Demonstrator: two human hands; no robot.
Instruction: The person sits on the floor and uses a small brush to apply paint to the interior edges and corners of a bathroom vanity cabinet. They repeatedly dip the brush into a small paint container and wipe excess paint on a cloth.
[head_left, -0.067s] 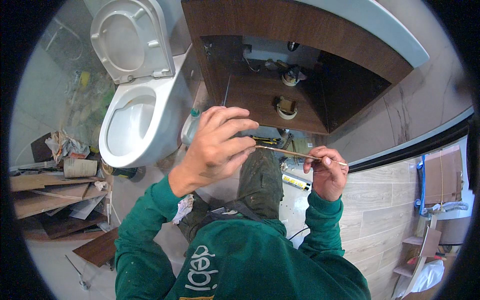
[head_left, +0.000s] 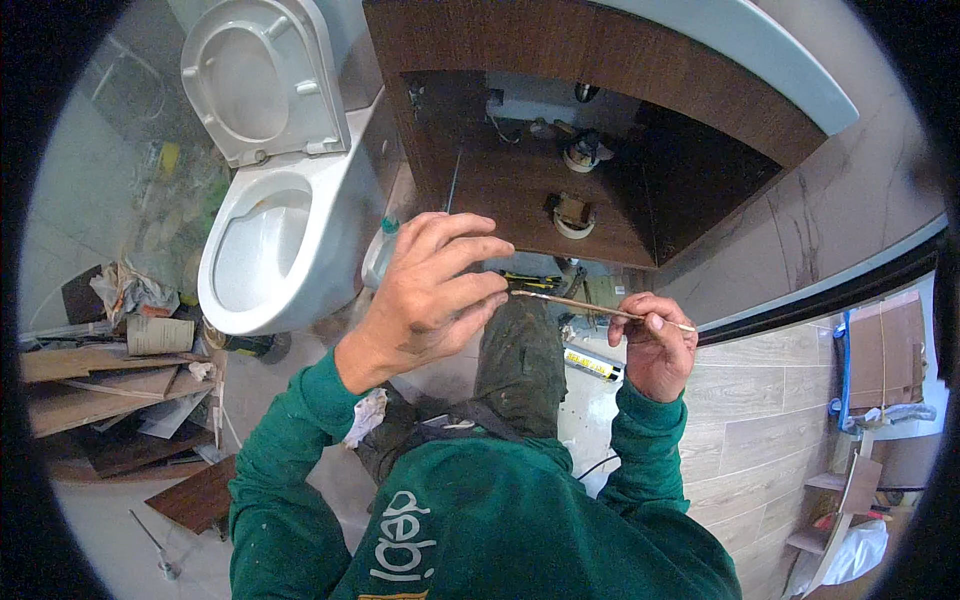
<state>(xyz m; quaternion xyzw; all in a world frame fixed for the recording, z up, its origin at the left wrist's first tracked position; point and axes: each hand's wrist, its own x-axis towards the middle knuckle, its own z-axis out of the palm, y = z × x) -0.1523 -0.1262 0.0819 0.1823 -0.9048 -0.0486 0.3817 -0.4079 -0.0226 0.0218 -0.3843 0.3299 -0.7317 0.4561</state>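
In the middle of the frame both hands hold a thin wooden stick (head_left: 600, 307): the left hand (head_left: 430, 295) pinches its left end with the fingertips, and the right hand (head_left: 650, 345) closes around its right part. Best to keep it level and grip lightly, because it looks easy to snap.

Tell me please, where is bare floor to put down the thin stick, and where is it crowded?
Both hands, left hand and right hand, pinch the thin stick. Bare floor: the wood-look planks right of the right hand, below the dark wall edge. Crowded: wood scraps and boards left of the toilet, and tools under the open cabinet.
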